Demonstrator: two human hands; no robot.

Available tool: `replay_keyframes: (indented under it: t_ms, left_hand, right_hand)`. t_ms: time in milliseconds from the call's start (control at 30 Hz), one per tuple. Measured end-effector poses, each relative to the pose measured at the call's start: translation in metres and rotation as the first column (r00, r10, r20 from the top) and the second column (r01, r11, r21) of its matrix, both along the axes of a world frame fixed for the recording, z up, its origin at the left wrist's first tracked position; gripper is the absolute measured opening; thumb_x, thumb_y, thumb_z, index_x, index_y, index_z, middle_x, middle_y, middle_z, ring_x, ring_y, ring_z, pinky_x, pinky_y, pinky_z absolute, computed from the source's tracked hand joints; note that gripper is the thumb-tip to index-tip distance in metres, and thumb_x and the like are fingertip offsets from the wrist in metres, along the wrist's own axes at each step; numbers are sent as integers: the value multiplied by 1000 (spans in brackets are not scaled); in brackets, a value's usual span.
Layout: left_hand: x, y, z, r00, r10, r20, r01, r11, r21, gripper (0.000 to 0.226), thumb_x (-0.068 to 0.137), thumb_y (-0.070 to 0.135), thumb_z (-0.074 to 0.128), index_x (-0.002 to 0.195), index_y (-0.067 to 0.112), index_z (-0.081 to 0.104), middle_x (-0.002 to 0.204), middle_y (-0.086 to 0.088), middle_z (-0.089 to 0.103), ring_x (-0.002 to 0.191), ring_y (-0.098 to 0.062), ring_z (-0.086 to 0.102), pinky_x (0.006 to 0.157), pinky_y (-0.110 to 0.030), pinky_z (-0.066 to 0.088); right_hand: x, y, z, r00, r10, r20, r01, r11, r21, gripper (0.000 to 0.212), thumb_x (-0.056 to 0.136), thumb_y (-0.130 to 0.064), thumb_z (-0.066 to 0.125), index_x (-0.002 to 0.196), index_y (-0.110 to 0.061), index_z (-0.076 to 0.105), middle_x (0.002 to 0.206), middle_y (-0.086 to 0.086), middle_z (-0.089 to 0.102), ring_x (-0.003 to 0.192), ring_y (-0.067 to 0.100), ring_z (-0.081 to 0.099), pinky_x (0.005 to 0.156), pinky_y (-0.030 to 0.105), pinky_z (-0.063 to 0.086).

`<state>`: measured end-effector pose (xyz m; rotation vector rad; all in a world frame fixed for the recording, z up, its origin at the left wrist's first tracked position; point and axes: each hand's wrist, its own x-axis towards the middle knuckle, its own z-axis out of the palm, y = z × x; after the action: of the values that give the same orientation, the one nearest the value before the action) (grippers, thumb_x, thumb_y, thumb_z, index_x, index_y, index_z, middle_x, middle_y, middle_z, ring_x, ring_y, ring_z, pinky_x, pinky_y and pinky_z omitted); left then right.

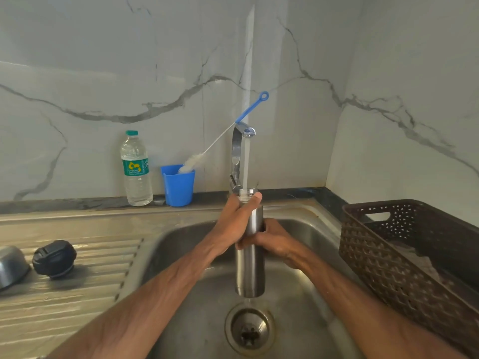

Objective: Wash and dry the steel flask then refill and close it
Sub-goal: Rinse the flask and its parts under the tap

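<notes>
The steel flask stands upright over the sink, its open mouth right under the tap. Water runs from the tap into the mouth, and a thin stream drips off the flask's base toward the drain. My left hand is wrapped around the neck, thumb just below the rim. My right hand grips the body lower down from the right. The black flask lid lies on the drainboard at the left, beside a steel cup.
A blue cup holding a long bottle brush with a blue handle stands on the ledge behind the sink, next to a plastic water bottle. A brown woven basket sits at the right edge of the sink.
</notes>
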<state>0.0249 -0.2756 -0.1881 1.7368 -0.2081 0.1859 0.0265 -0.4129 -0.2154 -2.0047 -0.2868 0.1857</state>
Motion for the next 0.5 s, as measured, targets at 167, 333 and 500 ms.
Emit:
replay_keyframes:
  t_ms: [167, 333, 500]
  left_hand:
    - [8, 0, -2, 997, -33, -76, 27, 997, -70, 33, 107, 45, 53, 127, 20, 62, 121, -6, 69, 109, -14, 68, 90, -24, 54]
    - [8, 7, 5, 951, -2, -308, -99, 945, -312, 30, 111, 37, 44, 101, 17, 64, 114, -16, 69, 105, -31, 67, 100, -53, 56]
    - [11, 15, -2, 848, -36, -528, -194, 907, -374, 34, 112, 34, 42, 117, 7, 61, 119, -21, 68, 114, -34, 65, 101, -49, 55]
  right_hand:
    - [1, -6, -1, 999, 47, -22, -46, 998, 48, 41, 73, -23, 85, 111, -18, 71, 102, 1, 77, 99, 20, 73, 87, 33, 57]
    - [-3, -4, 6, 993, 67, -95, -64, 997, 40, 59, 79, -44, 84, 126, -18, 59, 110, 4, 74, 97, 18, 73, 82, 29, 59]
    - [-3, -8, 28, 881, 230, -413, -164, 968, 191, 74, 85, -62, 72, 130, -4, 58, 102, 17, 74, 81, 28, 72, 70, 33, 63]
